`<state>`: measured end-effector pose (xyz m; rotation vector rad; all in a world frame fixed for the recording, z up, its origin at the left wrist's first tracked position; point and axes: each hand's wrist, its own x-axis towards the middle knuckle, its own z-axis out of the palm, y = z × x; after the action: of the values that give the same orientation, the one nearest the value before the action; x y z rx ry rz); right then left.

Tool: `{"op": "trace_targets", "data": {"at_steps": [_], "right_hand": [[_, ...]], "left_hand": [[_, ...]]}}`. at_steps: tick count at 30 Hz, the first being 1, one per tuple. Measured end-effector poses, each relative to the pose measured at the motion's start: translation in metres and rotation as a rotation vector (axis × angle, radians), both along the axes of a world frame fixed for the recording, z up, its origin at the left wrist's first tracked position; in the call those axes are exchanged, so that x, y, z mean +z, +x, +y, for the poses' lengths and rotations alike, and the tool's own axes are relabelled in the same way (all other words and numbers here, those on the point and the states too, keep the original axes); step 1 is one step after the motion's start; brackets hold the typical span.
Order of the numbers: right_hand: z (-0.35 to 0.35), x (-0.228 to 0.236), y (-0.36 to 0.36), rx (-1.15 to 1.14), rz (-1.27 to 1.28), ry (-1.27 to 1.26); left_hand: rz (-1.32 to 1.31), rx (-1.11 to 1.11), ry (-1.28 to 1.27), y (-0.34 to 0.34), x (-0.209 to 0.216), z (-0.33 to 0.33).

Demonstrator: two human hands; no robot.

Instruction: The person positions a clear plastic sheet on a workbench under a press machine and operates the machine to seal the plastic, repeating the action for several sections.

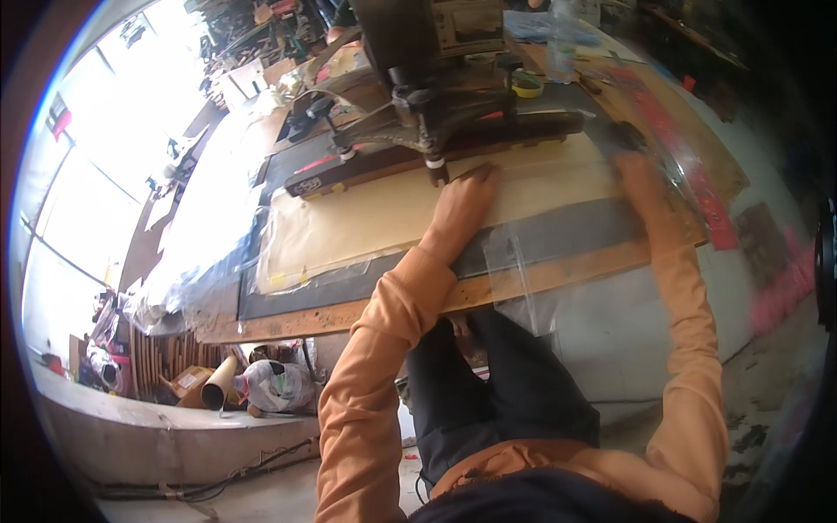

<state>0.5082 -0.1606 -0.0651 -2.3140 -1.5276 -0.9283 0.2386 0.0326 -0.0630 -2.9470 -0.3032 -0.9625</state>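
A clear plastic sheet (510,261) spans the space between my two hands and hangs over the front edge of the worktable. My left hand (462,209) is closed on its upper left corner, right beside the foot of a dark metal press frame (418,122). At the sheet's right side, my right hand (643,185) is smeared by motion, so its fingers do not show clearly. Beneath lies a long cream-coloured sheet (349,227) on a dark grey mat (571,235). The frame's dark bar (375,166) lies across the cream sheet's far side.
The table's wooden front edge (349,322) runs before my legs. To the right lies a red strip (680,148); at the back are a yellow tape roll (527,84) and a clear bottle (561,44). Bunched clear plastic (187,270) covers the left side. A cardboard tube (220,383) is below.
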Motion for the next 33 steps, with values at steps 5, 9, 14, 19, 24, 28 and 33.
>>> {"op": "trace_targets", "data": {"at_steps": [5,9,14,19,24,28,33], "right_hand": [[-0.002,0.003,-0.005,-0.008,0.009,-0.005],[-0.003,0.006,-0.007,-0.041,-0.03,-0.025],[-0.006,0.004,0.003,-0.045,-0.016,-0.007],[-0.002,0.012,-0.02,-0.122,0.096,0.02],[-0.001,0.006,-0.012,-0.084,0.045,0.07],[-0.003,0.002,-0.003,-0.031,-0.002,0.123],[-0.001,-0.001,-0.005,-0.006,0.046,0.177]], "left_hand": [[-0.053,0.007,-0.025,-0.003,0.004,-0.007],[-0.033,0.058,-0.084,-0.004,0.007,-0.012],[-0.021,0.099,-0.208,-0.004,-0.004,-0.015],[-0.01,0.11,-0.17,-0.016,0.005,-0.02],[-0.212,-0.02,0.036,-0.01,-0.001,-0.011],[-0.232,-0.057,0.07,-0.009,0.0,-0.013],[-0.186,-0.004,0.023,-0.013,0.003,-0.015]]}}
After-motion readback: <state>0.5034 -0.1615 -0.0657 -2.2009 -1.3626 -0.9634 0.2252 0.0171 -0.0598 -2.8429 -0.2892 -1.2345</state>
